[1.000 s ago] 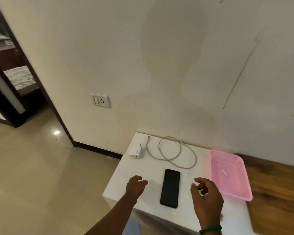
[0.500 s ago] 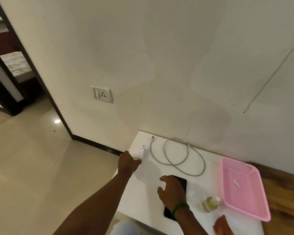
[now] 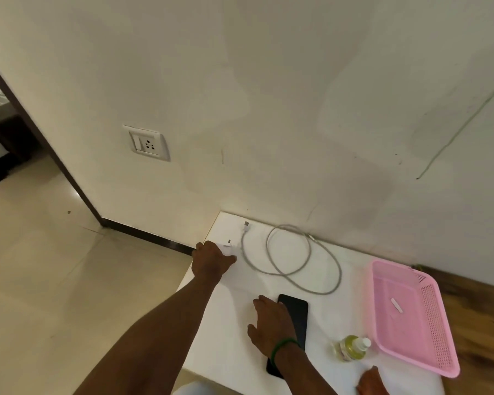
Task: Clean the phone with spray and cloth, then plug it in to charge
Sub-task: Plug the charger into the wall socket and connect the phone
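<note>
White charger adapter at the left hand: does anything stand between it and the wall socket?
Nothing visible does. Between the white charger adapter, at the left hand, and the white wall socket there is only bare wall.

The tabletop (image 3: 234, 309) is a smooth white surface with a faint sheen. The phone (image 3: 297, 312) on it shows a black, glossy glass face. The charger adapter (image 3: 228, 246) is white plastic, and the charging cable (image 3: 274, 274) has a smooth, pale, matt sheath. The spray bottle (image 3: 351, 347) is clear plastic with a white plastic cap. The pink basket (image 3: 437, 309) is plastic, with a smooth base and perforated mesh sides. The wall (image 3: 268, 81) is matt paint, scuffed and streaked. The wall socket (image 3: 149, 143) is shiny white plastic. The floor tiles (image 3: 40, 280) are polished and reflective. To the right lies grained brown wood (image 3: 479, 332).
</note>
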A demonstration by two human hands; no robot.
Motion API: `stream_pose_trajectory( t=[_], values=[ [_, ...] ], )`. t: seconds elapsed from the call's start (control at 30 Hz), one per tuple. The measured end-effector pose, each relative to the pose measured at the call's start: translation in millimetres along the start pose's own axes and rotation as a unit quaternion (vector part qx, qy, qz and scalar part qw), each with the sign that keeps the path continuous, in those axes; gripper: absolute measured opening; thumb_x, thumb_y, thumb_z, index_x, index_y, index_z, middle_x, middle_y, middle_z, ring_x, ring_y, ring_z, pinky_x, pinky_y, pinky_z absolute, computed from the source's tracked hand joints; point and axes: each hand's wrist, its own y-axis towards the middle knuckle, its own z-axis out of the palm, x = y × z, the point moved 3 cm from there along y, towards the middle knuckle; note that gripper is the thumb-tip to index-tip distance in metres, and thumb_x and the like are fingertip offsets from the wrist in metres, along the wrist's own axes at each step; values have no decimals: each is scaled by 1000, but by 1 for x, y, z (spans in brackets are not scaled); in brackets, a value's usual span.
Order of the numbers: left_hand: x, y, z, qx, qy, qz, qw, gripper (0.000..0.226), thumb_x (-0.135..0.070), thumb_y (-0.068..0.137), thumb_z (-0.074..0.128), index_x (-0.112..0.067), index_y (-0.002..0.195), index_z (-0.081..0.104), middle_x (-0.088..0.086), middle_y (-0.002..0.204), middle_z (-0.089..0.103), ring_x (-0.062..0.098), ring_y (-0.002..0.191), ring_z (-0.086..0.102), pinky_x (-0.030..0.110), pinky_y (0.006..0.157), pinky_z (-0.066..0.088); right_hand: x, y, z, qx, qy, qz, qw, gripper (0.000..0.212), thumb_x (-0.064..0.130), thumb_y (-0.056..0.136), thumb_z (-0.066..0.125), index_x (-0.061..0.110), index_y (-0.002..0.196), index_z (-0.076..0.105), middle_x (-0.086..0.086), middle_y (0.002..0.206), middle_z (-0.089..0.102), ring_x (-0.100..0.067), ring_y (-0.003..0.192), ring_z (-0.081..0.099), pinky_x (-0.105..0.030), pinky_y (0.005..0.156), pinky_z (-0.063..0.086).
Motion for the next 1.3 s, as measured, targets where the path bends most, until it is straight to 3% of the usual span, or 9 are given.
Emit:
stream_pose_trajectory(
  t=[0.37,0.47,0.57,0.7,0.9,1.0,1.1,1.17,1.3],
  values=[
    [-6,3,4,-14,28,-11,999,52,-38,69,75,-6,107,61,12,109,60,29,108,56,35,81,51,0,13,9,-1,-11,-18,1000,59,33,93,45,13,145,27,-4,155,24,-15,142,19,-37,118,1],
    [-7,3,2,-5,-19,-11,1000,39,-37,68,73,-8,93,69,8,90,66,26,94,64,28,67,49,0,16,13,15,-13,-17,1000,55,33,93,45,13,142,31,-6,153,28,-17,140,24,-37,118,4],
    [-10,2,0,-5,-77,-8,997,34,-38,67,70,-5,78,68,3,71,63,23,75,66,21,55,39,-2,22,6,7,3,-18,1000,43,31,94,43,12,133,43,-6,138,45,-21,126,41,-31,111,23],
    [-12,4,-1,1,-171,-37,985,58,-44,64,73,1,99,64,8,91,69,24,87,65,30,69,51,-6,45,-23,-70,-5,1,998,30,20,92,43,12,119,52,-6,121,53,-24,111,49,-33,94,39],
    [-9,5,-5,51,-357,-109,926,78,-40,47,75,-2,111,52,12,103,61,29,94,64,45,82,58,-15,81,-54,-113,-57,30,991,21,6,87,41,9,102,55,-8,110,55,-26,102,49,-34,81,41],
    [-4,8,0,66,-401,-120,906,60,-30,56,79,-4,103,52,12,95,59,26,82,63,38,73,58,-20,91,-50,-96,-71,29,992,20,9,88,42,10,104,53,-7,112,54,-26,104,49,-33,83,40],
    [-2,8,5,102,-494,-150,850,29,-19,73,75,-10,95,57,9,89,56,20,71,57,27,56,52,-20,97,-43,-88,-74,22,993,20,10,88,43,10,106,53,-7,113,55,-26,104,50,-34,85,40],
    [-2,5,6,131,-538,-176,814,30,-20,75,73,-13,100,59,8,90,53,20,71,54,25,53,50,-19,100,-42,-98,-90,18,991,20,9,89,42,11,105,54,-7,111,55,-26,104,50,-34,85,39],
    [-4,-1,5,180,-582,-202,767,22,-21,74,76,-19,90,61,6,82,50,17,63,51,24,50,49,-17,104,-44,-116,-129,8,985,26,3,87,37,11,101,58,-8,106,59,-27,103,49,-35,84,37]
  ],
)
